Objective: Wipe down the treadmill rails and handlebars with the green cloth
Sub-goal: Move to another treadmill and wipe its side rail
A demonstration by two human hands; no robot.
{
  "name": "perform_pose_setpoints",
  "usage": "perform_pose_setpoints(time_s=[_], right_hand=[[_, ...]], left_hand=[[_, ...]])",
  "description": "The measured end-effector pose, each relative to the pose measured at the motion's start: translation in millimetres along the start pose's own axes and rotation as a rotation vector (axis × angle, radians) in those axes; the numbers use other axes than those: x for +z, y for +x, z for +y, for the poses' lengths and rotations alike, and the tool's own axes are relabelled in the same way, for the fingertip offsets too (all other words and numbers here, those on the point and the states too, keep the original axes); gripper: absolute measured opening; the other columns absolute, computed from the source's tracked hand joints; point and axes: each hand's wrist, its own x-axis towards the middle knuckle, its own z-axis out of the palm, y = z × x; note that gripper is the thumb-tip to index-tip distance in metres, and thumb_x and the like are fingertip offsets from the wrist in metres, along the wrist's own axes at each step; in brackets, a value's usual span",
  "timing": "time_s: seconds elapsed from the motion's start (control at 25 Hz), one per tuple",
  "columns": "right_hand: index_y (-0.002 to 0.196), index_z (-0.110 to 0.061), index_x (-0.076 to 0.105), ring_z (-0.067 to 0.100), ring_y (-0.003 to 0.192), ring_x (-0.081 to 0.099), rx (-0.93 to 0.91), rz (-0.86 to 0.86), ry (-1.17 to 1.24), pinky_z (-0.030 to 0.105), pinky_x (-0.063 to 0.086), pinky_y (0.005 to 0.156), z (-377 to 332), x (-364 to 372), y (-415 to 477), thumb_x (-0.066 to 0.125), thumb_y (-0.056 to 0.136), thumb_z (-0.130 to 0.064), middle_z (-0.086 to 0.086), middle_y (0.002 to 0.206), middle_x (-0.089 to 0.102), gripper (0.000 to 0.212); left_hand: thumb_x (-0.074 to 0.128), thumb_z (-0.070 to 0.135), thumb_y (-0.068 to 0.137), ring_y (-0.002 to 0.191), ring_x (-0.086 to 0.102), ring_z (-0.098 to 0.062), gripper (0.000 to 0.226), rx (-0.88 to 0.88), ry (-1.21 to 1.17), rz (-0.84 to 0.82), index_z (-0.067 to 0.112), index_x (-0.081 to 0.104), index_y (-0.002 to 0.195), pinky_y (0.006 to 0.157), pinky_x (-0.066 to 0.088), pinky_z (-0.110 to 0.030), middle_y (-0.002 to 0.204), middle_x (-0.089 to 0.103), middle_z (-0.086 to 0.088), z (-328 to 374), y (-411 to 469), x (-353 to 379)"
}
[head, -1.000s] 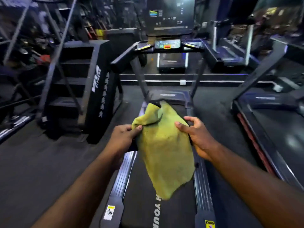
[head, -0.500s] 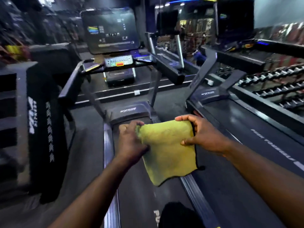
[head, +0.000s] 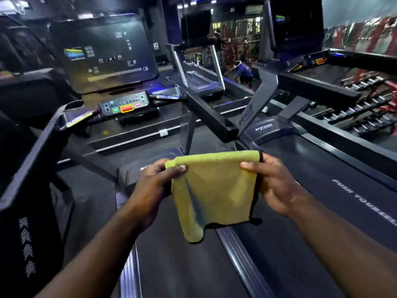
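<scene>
A yellow-green cloth hangs folded in front of me, stretched between both hands above the treadmill deck. My left hand pinches its upper left corner with thumb on top. My right hand grips its upper right edge. The treadmill's right handlebar juts toward me just above the cloth. Its left handlebar runs down the left side. The right side rail and left side rail flank the belt below my arms. The console with a red button sits between the handlebars.
A second treadmill stands close on the right, its handlebar at chest height. Dumbbell racks line the far right. A black stepped box stands on the left. A person in blue crouches far back.
My view has swung right and closer to the console. The cloth went from hanging loosely to being held flat and folded between both hands, raised nearer the right handlebar.
</scene>
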Motion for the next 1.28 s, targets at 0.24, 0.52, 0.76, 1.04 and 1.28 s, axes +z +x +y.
perform_pose_setpoints(time_s=[0.24,0.52,0.76,1.04,1.28], right_hand=[[0.094,-0.008,0.075,0.017,0.077,0.072,-0.254,0.22,-0.285,0.039,0.059,0.07,-96,92,69,0.083,0.091,-0.034,0.012,0.088,0.078,0.028],[0.135,-0.011,0.069,0.016,0.123,0.07,-0.166,-0.081,-0.113,0.031,0.055,0.103,-143,119,97,0.053,0.105,-0.044,0.01,0.127,0.075,0.048],[0.132,-0.04,0.058,0.007,0.111,0.073,-0.01,-0.025,-0.51,0.044,0.058,0.102,-115,158,154,0.085,0.058,-0.081,-0.01,0.121,0.076,0.089],[0.139,-0.043,0.045,0.008,0.107,0.07,0.041,0.115,-1.005,0.038,0.058,0.096,-118,221,222,0.074,0.066,-0.087,-0.009,0.122,0.073,0.091],[0.159,-0.061,-0.01,0.016,0.161,0.016,-0.12,0.203,-1.13,0.04,0.028,0.128,-99,245,271,0.08,0.075,-0.07,-0.007,0.176,-0.014,0.123]], left_hand=[[0.071,0.054,0.092,0.085,0.057,-0.017,0.039,0.124,0.054,0.079,0.021,0.053,0.101,0.073,0.048,-0.041,0.093,0.062,-0.006,106,70,45],[0.072,0.026,0.091,0.086,0.068,-0.013,0.027,0.122,-0.175,0.145,0.016,0.058,0.111,0.071,0.057,-0.026,0.095,0.072,0.0,182,112,11],[0.059,0.036,0.099,0.111,0.074,-0.03,0.043,-0.131,-0.509,0.07,0.01,0.066,0.132,0.095,0.06,-0.047,0.124,0.075,-0.013,188,176,-35],[0.068,0.016,0.096,0.114,0.072,-0.041,0.039,-0.236,-0.445,-0.026,0.01,0.061,0.134,0.095,0.055,-0.069,0.121,0.075,-0.018,165,279,-108],[0.074,0.027,0.091,0.113,0.072,-0.042,0.055,-0.338,-0.26,-0.275,0.007,0.054,0.138,0.095,0.058,-0.063,0.126,0.072,-0.024,138,363,-106]])
